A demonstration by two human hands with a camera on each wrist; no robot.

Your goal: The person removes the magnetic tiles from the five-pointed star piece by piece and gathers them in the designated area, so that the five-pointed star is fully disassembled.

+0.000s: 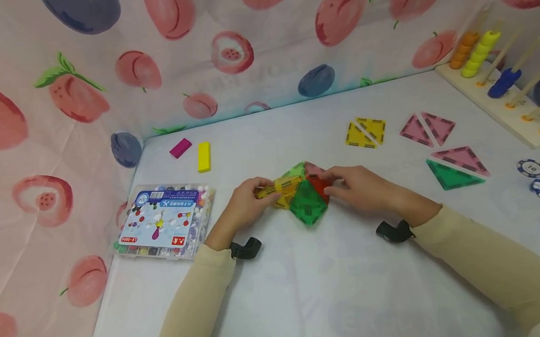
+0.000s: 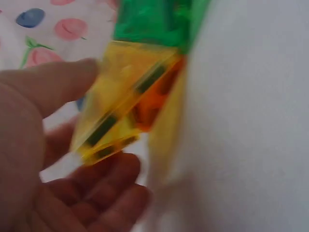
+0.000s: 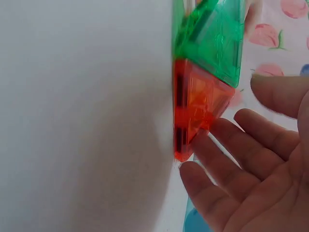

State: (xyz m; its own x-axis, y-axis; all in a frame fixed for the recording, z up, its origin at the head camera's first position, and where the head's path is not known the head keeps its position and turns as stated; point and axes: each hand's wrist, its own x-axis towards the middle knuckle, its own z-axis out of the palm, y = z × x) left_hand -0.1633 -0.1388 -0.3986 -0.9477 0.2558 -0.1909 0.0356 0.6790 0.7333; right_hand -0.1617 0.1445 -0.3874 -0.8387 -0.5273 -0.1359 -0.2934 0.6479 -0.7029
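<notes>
Left hand: you pinch yellow triangular tile;
Right hand: fingers spread, touching red tile;
Green tile: uneven tugging could detach it

Both hands forward, slightly apart

head: high, near side, facing far/down, wide | left wrist: low, near left, facing far, close | right wrist: low, near right, facing far, close | all share green tile
</notes>
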